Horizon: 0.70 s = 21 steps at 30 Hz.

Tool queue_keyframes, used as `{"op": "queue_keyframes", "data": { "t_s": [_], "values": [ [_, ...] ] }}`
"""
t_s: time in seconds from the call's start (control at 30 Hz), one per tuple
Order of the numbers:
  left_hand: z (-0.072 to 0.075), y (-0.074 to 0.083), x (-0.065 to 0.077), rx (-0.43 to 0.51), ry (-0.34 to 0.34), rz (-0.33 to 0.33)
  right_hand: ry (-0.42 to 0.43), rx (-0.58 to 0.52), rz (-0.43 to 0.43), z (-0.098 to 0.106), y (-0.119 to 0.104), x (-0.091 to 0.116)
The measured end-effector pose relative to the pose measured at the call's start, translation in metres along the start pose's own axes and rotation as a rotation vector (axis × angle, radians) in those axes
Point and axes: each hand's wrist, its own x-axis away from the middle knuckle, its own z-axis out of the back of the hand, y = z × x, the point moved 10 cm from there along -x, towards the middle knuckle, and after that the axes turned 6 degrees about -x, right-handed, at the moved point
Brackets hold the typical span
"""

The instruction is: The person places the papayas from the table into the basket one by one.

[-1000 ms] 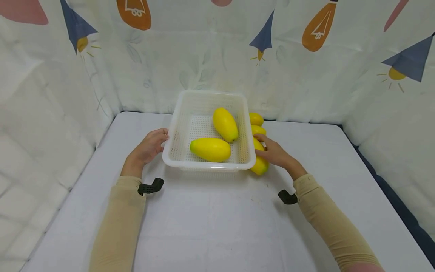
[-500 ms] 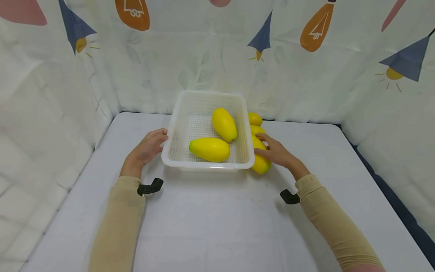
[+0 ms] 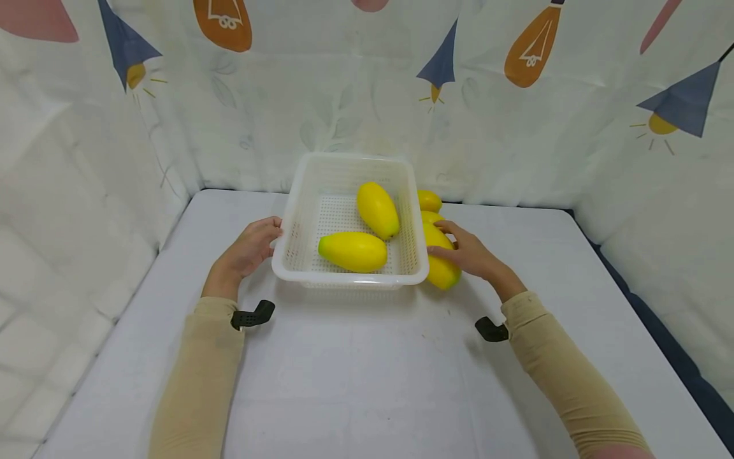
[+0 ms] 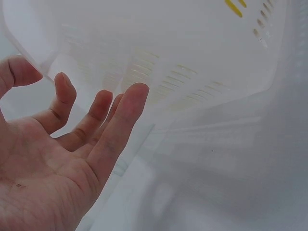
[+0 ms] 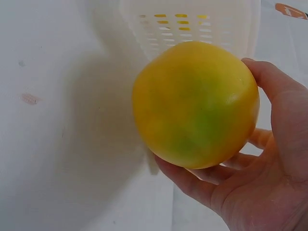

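A white perforated plastic basket stands on the table with two yellow mangoes inside: one upright-lying mango at the back right and one lying crosswise mango in front. My left hand is at the basket's left side, its fingertips by the rim. In the left wrist view its fingers are loosely bent, with nothing enclosed. My right hand grips another mango just right of the basket, thumb on one side and fingers on the other. The mango's end has a green patch.
More mangoes, a far one and one partly hidden by my right hand, lie against the basket's right side. A white cloth covers the table. A printed curtain hangs behind the back edge.
My right hand and the mango in it have shifted slightly right and upward in the head view, a little away from the basket. The left hand and basket stay nearly still.
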Motion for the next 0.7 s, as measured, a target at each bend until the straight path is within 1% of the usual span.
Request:
{"op": "queue_keyframes", "data": {
  "t_s": [0.33, 0.7],
  "values": [
    [0.001, -0.001, 0.000, -0.005, 0.010, 0.003, 0.018, -0.007, 0.010, 0.004, -0.002, 0.002],
    [0.001, -0.002, -0.001, -0.010, 0.009, 0.003, 0.074, 0.007, 0.008, 0.013, -0.005, 0.005]
  ]
}}
